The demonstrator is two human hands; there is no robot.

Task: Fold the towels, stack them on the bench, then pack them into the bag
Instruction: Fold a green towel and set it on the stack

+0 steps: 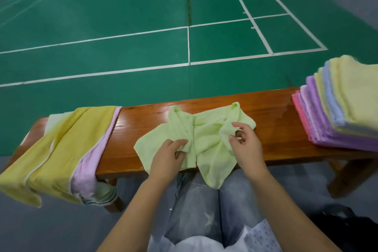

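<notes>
I've dropped the crumpled light-green towel (196, 137) mid-counter (272, 129) to flatten it. My left hand (169, 155) pinches a bunched fold, my right hand (243, 145) an edge, hunting corners; folded stack (339, 106) waits at my right.

Bare bench (143, 120) shows between the crumpled green towel (202, 139) at centre and the draped towels (67, 149) at the left end. More bare wood lies between the green towel and the tall folded stack (345, 106) blocking the right end.
</notes>
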